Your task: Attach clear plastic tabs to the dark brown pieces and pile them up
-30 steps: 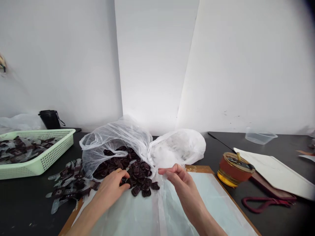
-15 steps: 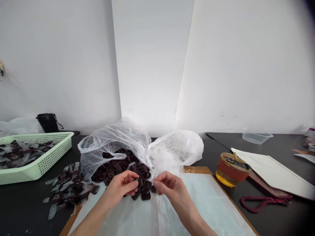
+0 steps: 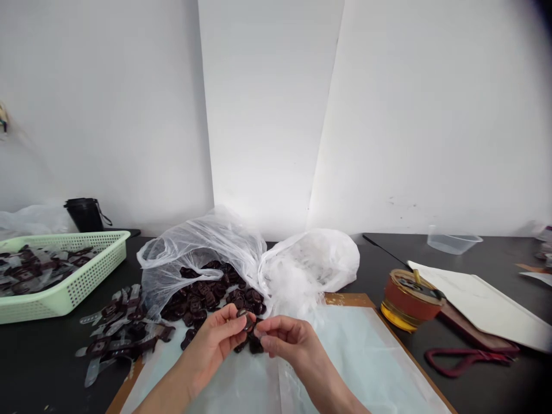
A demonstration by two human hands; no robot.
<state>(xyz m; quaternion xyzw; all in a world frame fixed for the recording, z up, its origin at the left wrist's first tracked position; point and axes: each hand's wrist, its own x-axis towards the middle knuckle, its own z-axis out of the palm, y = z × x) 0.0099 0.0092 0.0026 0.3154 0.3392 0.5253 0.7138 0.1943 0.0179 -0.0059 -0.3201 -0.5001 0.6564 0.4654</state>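
Between the thumb and fingers of my left hand is a small dark brown plastic piece, held over the board. My right hand is pinched closed just beside it, its fingertips at the piece's right edge. What those right fingertips grip, if anything, is too small to make out. Behind both hands lies a heap of similar dark brown pieces, spilling from a clear plastic bag. To its right sits a white translucent bag with small clear bits at its mouth.
A green basket and a loose pile of brown pieces with clear strips are on the left. A black cup stands behind. On the right are a tape roll, scissors, a notebook and a clear tub.
My right hand has moved left and slightly down, its fingertips coming up to the dark piece. My left hand has shifted a little to the right, still holding the piece.
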